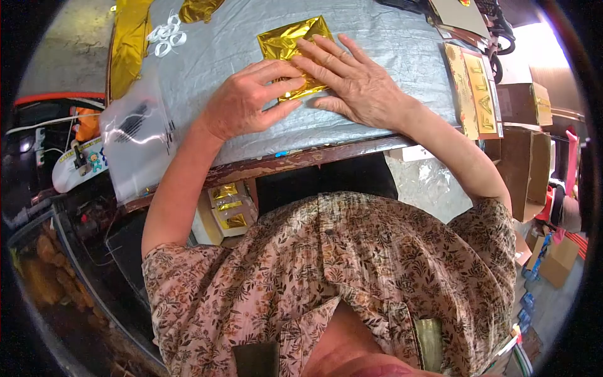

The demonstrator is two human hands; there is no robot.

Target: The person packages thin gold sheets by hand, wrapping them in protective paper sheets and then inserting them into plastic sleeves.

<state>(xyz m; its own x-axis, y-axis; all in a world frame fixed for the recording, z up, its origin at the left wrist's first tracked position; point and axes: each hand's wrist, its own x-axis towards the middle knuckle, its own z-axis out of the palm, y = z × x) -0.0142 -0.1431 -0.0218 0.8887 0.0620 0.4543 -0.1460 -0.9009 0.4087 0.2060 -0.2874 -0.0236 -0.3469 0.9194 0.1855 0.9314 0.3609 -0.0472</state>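
Note:
A square of shiny gold foil point(282, 39), wrinkled and maybe a folded packet, lies on the grey-covered table point(220, 31). My right hand point(355, 81) rests flat across its right part, fingers spread and thumb out to the side. At the foil's lower left is my left hand point(251, 97), its fingers bent but apart and their tips touching the foil near my right fingers. I see nothing gripped in the left hand, and both hands cover part of the foil.
White looped ties point(166, 39) lie at the back left, near a long gold sheet point(129, 47). A clear plastic bag point(135, 129) drapes over the left corner. A "FALL" sign point(474, 91) stands at right. Below the table edge, a carton point(217, 217) holds gold packets.

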